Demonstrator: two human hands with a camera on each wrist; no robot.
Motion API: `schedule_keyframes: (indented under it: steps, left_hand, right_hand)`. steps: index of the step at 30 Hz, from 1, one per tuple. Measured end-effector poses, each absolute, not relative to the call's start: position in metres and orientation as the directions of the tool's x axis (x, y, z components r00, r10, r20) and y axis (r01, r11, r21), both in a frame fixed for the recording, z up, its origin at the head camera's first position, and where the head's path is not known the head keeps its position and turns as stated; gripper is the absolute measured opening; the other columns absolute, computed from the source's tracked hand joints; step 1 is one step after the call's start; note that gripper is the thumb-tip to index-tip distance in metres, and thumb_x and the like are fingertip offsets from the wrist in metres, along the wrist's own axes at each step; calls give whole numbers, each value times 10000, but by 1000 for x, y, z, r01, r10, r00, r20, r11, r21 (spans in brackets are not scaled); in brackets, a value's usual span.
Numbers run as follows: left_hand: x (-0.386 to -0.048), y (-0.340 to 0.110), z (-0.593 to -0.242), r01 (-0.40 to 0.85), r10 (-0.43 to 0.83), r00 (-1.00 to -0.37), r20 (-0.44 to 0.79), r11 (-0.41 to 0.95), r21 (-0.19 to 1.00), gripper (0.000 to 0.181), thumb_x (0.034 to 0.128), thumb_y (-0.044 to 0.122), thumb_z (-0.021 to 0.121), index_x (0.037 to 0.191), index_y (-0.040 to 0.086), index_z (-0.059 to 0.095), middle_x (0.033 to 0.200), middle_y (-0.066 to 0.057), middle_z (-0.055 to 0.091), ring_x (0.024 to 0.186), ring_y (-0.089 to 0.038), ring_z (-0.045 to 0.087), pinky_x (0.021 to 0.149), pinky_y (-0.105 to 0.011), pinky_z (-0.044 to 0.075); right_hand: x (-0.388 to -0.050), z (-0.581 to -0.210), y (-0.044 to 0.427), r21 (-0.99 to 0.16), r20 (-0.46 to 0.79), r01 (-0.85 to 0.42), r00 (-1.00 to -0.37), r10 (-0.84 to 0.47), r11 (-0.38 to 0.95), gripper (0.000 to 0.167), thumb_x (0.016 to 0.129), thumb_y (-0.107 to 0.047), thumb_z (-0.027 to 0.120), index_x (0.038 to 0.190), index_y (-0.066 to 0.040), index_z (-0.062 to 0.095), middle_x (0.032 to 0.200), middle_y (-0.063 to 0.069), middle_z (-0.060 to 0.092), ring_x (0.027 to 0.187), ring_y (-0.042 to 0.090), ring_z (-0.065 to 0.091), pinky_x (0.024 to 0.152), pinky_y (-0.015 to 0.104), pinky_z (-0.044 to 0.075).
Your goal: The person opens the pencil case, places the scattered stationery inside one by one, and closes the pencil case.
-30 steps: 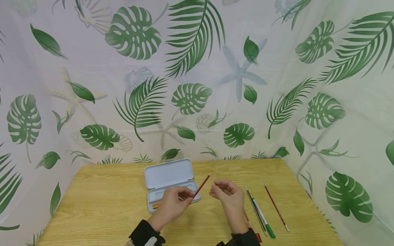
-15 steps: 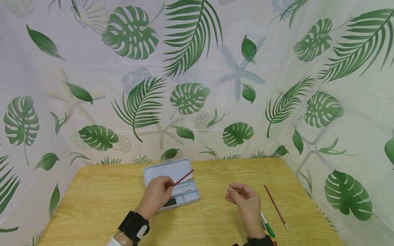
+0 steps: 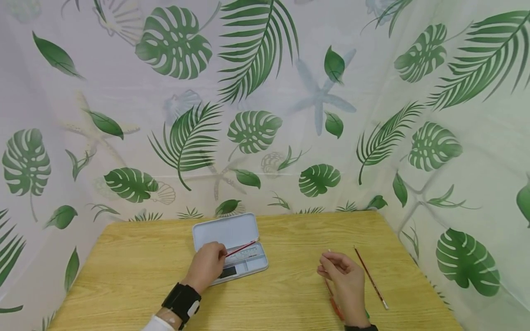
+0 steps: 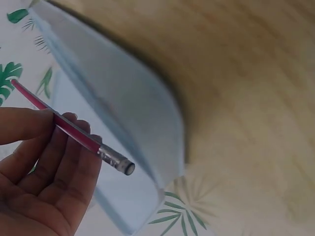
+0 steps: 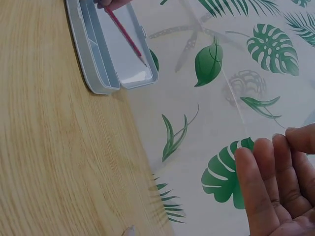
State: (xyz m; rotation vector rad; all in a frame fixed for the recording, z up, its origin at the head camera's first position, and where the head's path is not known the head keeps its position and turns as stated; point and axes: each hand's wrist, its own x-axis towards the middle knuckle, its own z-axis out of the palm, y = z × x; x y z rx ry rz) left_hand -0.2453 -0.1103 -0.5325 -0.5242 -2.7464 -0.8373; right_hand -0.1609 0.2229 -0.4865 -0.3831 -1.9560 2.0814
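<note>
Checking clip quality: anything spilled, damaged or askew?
Nothing stands out: no spill or visible damage. The left hand pinches a slender red pencil over the open, pale blue rectangular pencil case; a reddish brown pencil lies loose on the yellow wood-grain table. The right hand partly hides other items.

Legible text: none in any of my three views. Head view: I see fine dark marks on the ruler lying in the pencil case, too small for me to read as numbers. Left wrist view: the red pencil shows some ridging on its metal ferrule; I resolve no lettering there. Head view, right: barrel of the brown-red pencil on the tabletop, unreadable at this size.
</note>
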Motion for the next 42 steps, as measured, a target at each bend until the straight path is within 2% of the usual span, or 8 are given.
schedule_keyframes:
  steps: [8,19,24,42]
  left_hand:
    - [-249,-112,-545,389,284,-916,285,802,453,125,883,-63,728,827,47,748,778,-24,670,743,-202,658,670,-365,565]
    - [-253,-109,-549,397,318,-916,245,807,438,135,865,-69,742,805,51,755,776,-14,674,758,-191,653,683,-373,562]
    - [-254,-109,-550,397,319,-916,243,810,431,144,857,-69,747,786,56,750,773,-10,669,747,-173,636,679,-367,556]
    - [-257,-109,-552,382,313,-923,224,814,438,131,852,-60,755,812,65,754,808,-18,681,786,-179,644,727,-382,571]
  right_hand:
    - [-161,-488,224,-999,-13,-6,-933,360,-52,126,918,59,733,1042,43,720,907,126,729,755,203,743,732,313,622]
    - [-160,-486,223,-999,1,-19,-934,357,-48,133,925,35,738,1053,58,715,890,108,731,733,166,735,720,308,621]
    - [-161,-487,223,-999,6,-23,-934,356,-42,124,931,38,729,1052,61,713,870,74,732,744,181,738,717,301,619]
    - [-162,-487,222,-998,2,-23,-937,351,-55,110,929,50,722,1039,57,714,865,74,728,759,213,740,720,301,619]
